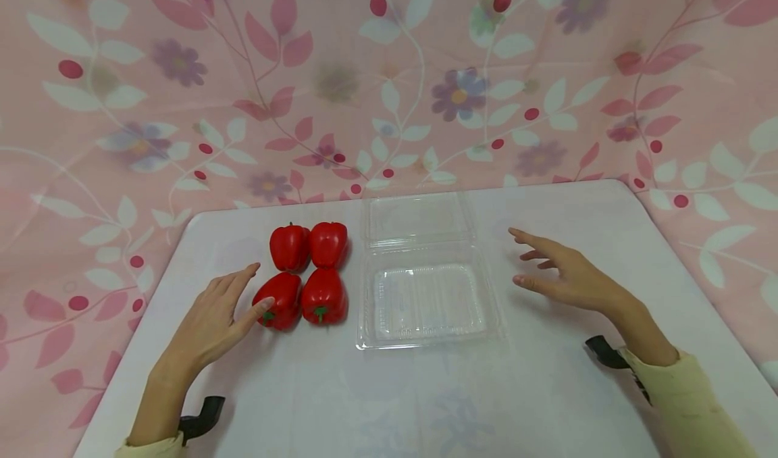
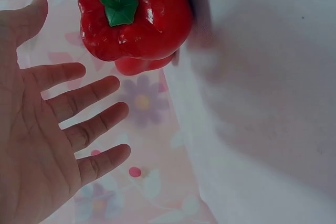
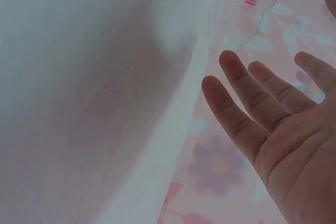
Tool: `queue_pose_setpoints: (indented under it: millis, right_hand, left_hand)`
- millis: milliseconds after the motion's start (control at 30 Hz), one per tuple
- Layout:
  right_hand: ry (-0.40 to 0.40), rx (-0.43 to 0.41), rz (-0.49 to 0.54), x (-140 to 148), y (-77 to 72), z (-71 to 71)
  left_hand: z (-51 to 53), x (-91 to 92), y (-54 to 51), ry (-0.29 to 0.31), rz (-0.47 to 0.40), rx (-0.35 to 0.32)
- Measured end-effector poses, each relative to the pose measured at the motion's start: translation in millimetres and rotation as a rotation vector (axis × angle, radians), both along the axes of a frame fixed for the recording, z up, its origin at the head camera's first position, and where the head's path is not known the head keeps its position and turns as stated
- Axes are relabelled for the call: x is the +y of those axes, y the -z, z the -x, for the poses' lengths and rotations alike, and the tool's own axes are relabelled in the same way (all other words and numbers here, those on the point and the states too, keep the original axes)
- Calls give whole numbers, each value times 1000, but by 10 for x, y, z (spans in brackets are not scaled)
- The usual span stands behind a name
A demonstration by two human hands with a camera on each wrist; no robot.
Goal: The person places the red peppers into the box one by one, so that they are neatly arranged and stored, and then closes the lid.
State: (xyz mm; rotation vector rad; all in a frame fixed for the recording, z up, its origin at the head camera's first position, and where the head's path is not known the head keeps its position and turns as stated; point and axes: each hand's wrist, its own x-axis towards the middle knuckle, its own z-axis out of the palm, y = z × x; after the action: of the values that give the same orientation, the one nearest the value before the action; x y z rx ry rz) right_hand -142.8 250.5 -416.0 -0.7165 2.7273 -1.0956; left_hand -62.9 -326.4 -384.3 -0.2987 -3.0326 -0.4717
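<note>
Several shiny red bell peppers stand grouped on the left half of the table. My left hand [image 1: 209,319] hovers with fingers spread beside the front-left bell pepper [image 1: 284,292]; in the head view its thumb overlaps that pepper. The left wrist view has a gap between the hand [image 2: 47,124] and the pepper [image 2: 157,24], whose green stem faces the camera. Right of the peppers lies a clear plastic clamshell container [image 1: 431,342], its lid [image 1: 419,218] folded back. Off the container's right side, my right hand [image 1: 568,275] is held in the air, fingers extended, holding nothing.
The white-covered table [image 1: 316,397] has rounded back corners. Behind it hangs a pink floral cloth [image 1: 377,86]. Black wrist mounts [image 1: 203,417] stick out below both forearms. The container stands close to the right-hand peppers.
</note>
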Motion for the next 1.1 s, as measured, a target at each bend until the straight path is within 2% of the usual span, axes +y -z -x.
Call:
queue_pose_setpoints:
  millis: [400, 667, 1100]
  right_hand:
    - [-38, -13, 7, -91, 28, -13]
    - [-73, -10, 5, -140, 56, -19]
    - [-130, -46, 44, -201, 77, -40]
  left_hand:
    - [-9, 33, 17, -19, 3, -6]
    - [-1, 48, 35, -33, 1, -43]
    - [-1, 48, 67, -27, -12, -25]
